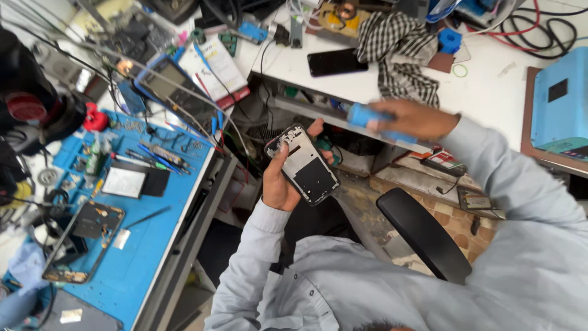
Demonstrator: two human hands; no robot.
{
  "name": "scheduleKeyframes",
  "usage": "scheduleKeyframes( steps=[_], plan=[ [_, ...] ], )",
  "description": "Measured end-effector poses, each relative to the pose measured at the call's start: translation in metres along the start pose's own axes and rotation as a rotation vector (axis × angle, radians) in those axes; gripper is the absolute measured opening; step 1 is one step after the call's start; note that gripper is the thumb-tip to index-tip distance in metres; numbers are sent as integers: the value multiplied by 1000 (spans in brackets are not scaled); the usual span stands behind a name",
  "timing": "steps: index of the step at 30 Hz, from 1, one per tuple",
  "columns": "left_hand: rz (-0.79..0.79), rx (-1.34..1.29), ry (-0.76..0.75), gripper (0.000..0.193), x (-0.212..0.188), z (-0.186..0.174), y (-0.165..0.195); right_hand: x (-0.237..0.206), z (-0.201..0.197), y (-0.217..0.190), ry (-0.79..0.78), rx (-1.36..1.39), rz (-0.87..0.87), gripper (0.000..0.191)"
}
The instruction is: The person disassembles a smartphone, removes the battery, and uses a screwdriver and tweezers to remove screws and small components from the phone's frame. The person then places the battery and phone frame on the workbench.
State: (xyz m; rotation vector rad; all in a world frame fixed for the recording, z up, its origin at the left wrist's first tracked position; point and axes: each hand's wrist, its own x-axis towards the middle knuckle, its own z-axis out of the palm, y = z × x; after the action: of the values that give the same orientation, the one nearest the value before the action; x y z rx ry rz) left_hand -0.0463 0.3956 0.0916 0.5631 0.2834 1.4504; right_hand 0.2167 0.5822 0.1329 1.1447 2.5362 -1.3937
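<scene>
**Opened phone frame in your left hand, blue tool in your right**

Blue work mat (131,270) on the bench, well left of your fingers: it carries a stripped phone body (82,241), a small white-and-black flat part (135,182), a row of hand tools (160,155) and loose tiny bits, too small to tell apart. White table (490,92) sits above and beyond your right fingers, with a checked cloth (398,52) and a dark phone (337,62) lying flat on it. A blue box (560,104) is at the far right, cut off by the edge. A black seat (425,236) sits below your right forearm.

Your left hand (283,181) is raised, forearm up from the grey sleeve, with the fingers grasping the phone frame (303,164). Your thumb lies along its left edge and fingertips (316,129) show past its top right side. The frame is tilted, inner side toward you, a dark square patch on its lower half.

Your right hand (413,119) reaches across, just right of and slightly above the frame, fingers clenched around a blue tool (367,116). The hand and tool are blurred, so the tool's kind and tip are hard to make out. Whether the tool touches the frame I cannot tell.
</scene>
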Motion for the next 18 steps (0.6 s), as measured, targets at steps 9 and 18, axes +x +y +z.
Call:
scheduleKeyframes(
  steps=[9, 18],
  plan=[
    [-45, -101, 100, 81, -59, -17, 0, -25, 93, -47, -451, 536, 52, 53],
    [249, 29, 150, 80, -120, -31, 80, -44, 91, -9, -188, 609, 258, 56]
  ],
)
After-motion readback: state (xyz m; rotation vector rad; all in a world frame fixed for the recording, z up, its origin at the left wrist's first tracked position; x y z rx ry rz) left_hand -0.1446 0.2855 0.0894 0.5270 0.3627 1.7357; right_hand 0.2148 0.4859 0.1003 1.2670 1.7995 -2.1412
